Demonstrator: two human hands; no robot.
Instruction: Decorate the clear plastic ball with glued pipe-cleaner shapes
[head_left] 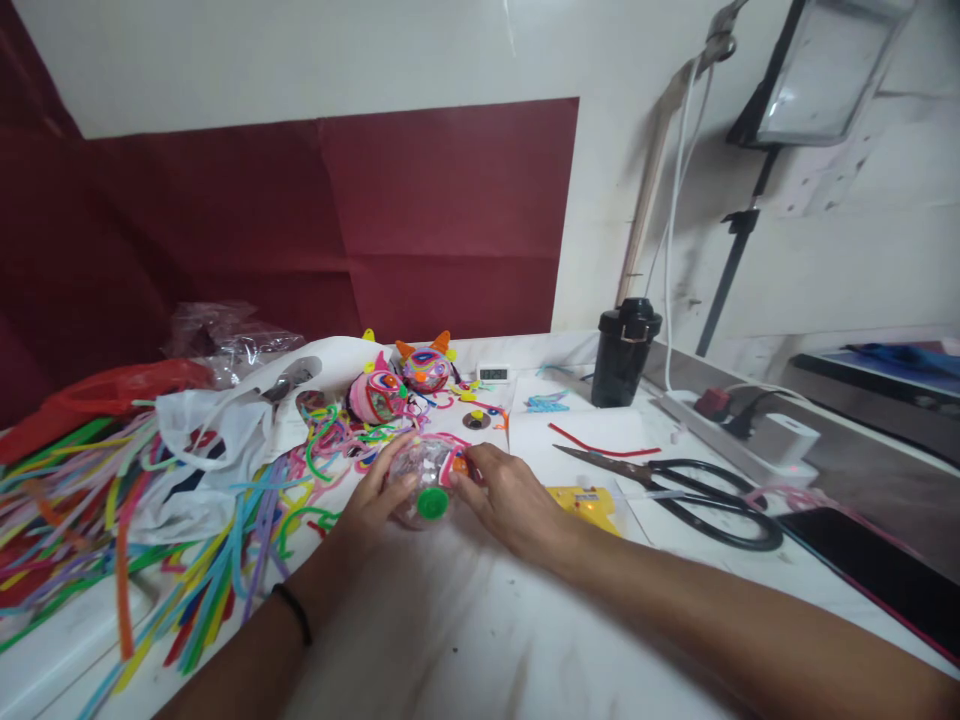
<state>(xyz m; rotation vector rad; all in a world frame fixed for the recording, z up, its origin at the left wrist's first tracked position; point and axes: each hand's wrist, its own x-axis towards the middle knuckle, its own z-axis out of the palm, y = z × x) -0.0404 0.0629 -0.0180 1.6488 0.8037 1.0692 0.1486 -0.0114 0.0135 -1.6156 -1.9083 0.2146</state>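
Between my two hands is a clear plastic bottle with a green cap facing me. My left hand is wrapped round its left side. On the right side, my right hand presses its thumb and fingers at an orange and pink piece on the bottle. Just behind stand two decorated bottle figures, one pink and one with orange ears. Cut pipe cleaner bits lie around them.
Many coloured pipe cleaners spread over the left. Scissors, a yellow glue gun, a phone and a power strip lie right. A black cup and small clock stand behind.
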